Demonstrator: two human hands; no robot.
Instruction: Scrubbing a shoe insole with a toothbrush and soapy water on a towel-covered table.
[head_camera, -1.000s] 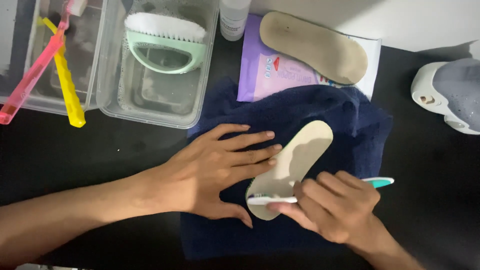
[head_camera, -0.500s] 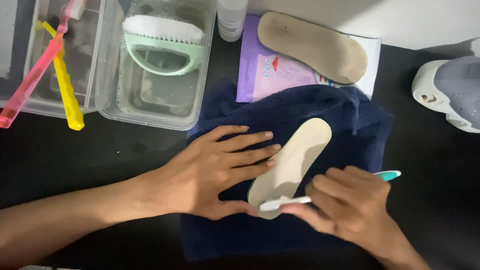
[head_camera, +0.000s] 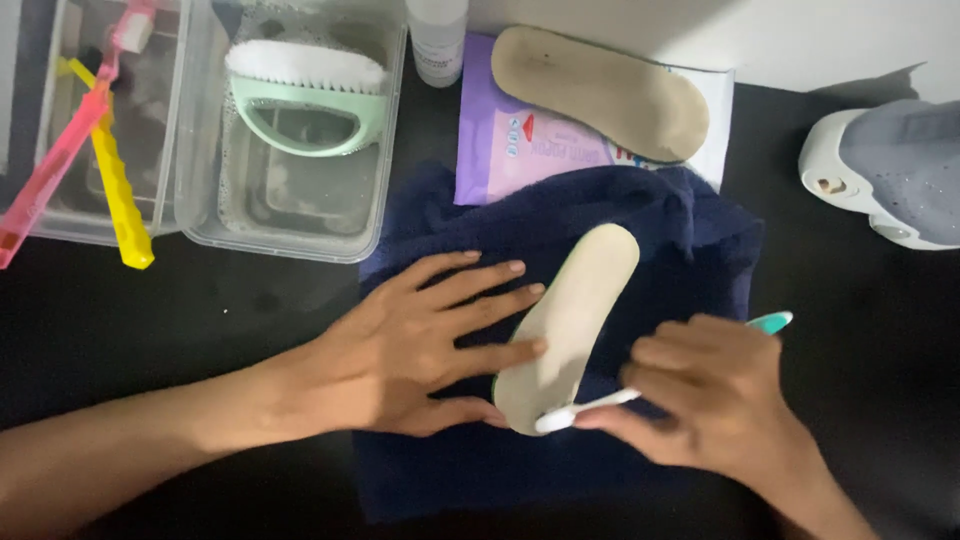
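Observation:
A pale beige insole lies diagonally on a dark blue towel. My left hand lies flat beside it, fingers spread, with fingertips pressing the insole's left edge. My right hand grips a white and teal toothbrush. Its head rests on the insole's near end.
A second, dirtier insole lies on a purple wipes pack at the back. A clear tub holds soapy water and a green scrub brush. Pink and yellow toothbrushes rest on another tub. A grey and white shoe sits right.
The toothbrush head has slid right and down along the insole's near end. My right hand shifted right with it. The view moved slightly, and my left hand stayed pressing.

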